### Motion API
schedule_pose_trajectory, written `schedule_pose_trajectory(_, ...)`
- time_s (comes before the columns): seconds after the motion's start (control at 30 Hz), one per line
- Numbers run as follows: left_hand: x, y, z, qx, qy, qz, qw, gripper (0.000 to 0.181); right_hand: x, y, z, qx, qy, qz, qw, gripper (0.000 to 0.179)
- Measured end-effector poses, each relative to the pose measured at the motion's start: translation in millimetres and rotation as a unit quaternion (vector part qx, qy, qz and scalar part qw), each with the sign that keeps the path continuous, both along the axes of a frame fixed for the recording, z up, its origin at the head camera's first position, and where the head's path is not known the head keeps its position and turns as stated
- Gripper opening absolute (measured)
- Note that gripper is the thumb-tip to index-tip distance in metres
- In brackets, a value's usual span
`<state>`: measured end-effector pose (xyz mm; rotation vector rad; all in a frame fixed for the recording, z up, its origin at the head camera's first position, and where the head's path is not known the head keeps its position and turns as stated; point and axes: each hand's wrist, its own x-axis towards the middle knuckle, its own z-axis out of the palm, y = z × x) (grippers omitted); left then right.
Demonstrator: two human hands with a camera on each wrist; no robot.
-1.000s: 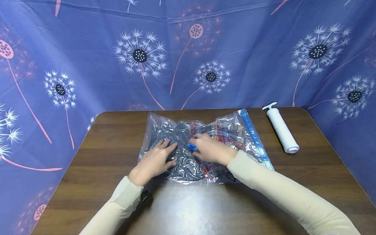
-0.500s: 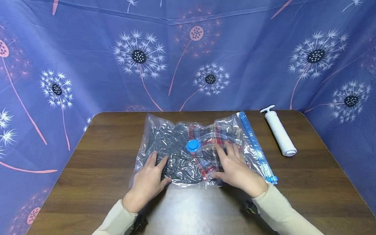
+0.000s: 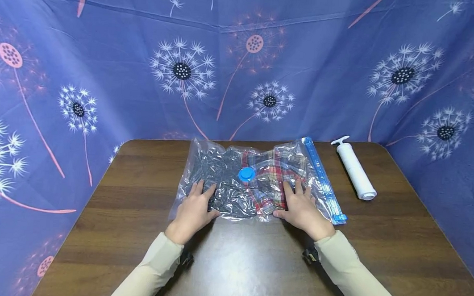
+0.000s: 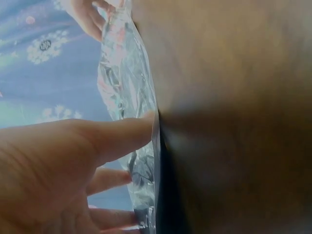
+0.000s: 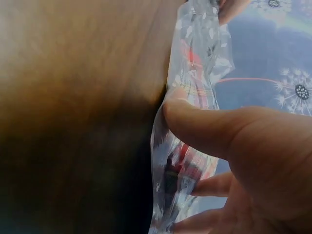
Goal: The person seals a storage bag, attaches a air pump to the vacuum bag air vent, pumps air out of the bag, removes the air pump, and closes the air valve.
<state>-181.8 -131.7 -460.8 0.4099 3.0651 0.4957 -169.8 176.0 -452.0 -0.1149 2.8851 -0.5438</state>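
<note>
A clear vacuum storage bag [image 3: 186, 176] lies flat on the wooden table, with dark cloth [image 3: 222, 165] in its left half and red plaid cloth [image 3: 275, 167] in its right. A blue round valve cap [image 3: 246, 174] sits on its top near the middle. My left hand [image 3: 193, 212] rests spread on the near left part of the bag; in the left wrist view its thumb [image 4: 124, 136] touches the near edge. On the near right part rests my right hand [image 3: 303, 214], fingers spread over the plaid. Its thumb [image 5: 200, 122] lies at the edge in the right wrist view.
Along the bag's right end runs a blue zip strip [image 3: 320, 172], with a slider [image 3: 339, 219] at its near end. A white hand pump [image 3: 355, 170] lies to the right on the table [image 3: 139, 174]. Behind hangs a blue dandelion-print cloth [image 3: 125, 61].
My right hand has left the blue valve cap and moved right and nearer, onto the plaid part of the bag. My left hand has shifted slightly toward the bag's near left edge.
</note>
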Motion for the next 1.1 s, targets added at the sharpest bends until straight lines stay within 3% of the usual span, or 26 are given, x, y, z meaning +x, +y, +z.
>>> schedule_pose_trajectory(0.3,-23.6,1.4,-0.3,0.002,-0.018,-0.007,0.9998,0.085,-24.8,3,-9.3,0.006,0.013,-0.004,0.9999,0.101)
schedule_pose_trajectory(0.67,-38.1,9.8,0.1,-0.021,-0.027,0.004,0.9994,0.084,-41.8,16,-13.8,-0.005,0.024,-0.003,0.9997,0.1)
schedule_pose_trajectory(0.83,-25.8,16.5,-10.2,-0.035,-0.015,-0.002,0.9993,0.091,-22.7,21,-16.9,-0.009,0.038,0.001,0.9993,0.093)
schedule_pose_trajectory(1.1,24.6,22.4,-13.5,-0.049,0.026,-0.018,0.9983,0.105,29.6,8,-17.2,-0.006,0.09,0.006,0.9959,0.095)
